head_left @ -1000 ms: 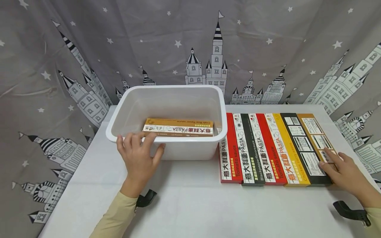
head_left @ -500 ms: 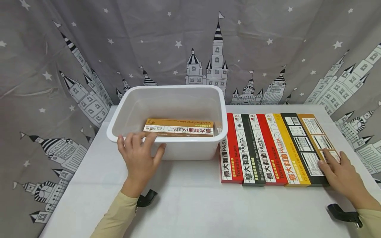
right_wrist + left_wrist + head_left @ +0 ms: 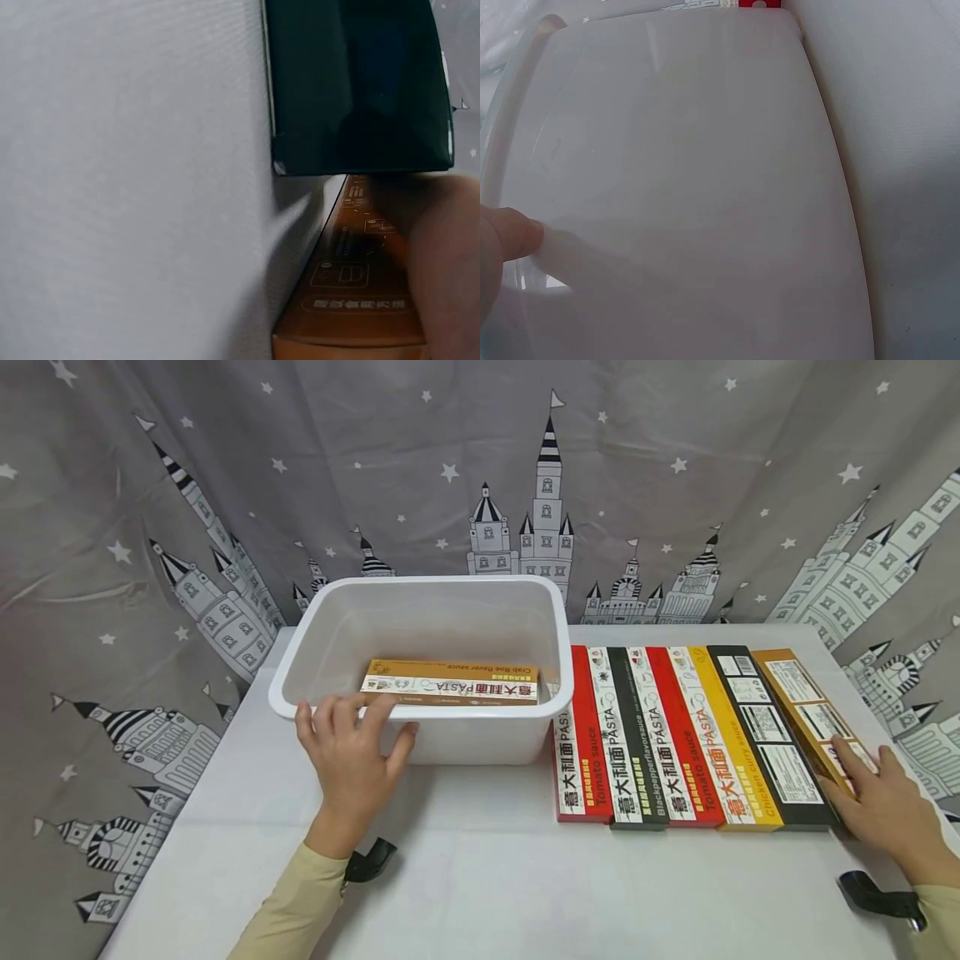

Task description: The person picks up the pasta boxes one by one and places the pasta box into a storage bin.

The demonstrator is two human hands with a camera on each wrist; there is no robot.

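Observation:
My left hand (image 3: 348,760) grips the front rim of a white plastic tub (image 3: 495,712), fingers over the rim. In the left wrist view the thumb (image 3: 517,234) presses against the tub's outer wall (image 3: 682,150). Inside the tub lies an orange pasta box (image 3: 465,671) marked crab roe flavor sauce. At the far right my right hand (image 3: 892,806) holds the near end of another orange pasta box (image 3: 797,693), turned slightly away from the black pasta box (image 3: 768,735) beside it. The right wrist view shows the thumb (image 3: 450,247) along this orange box's side (image 3: 352,300).
Left of the black box, several pasta boxes lie side by side in a row, including a yellow one (image 3: 753,760) and a red one (image 3: 592,760) close by the tub. A grey castle-print curtain (image 3: 450,443) hangs behind the white table (image 3: 525,877).
My right hand has shifted right, and the near end of its orange box has swung away from the black box, opening a narrow gap. The left hand and tub have stayed put.

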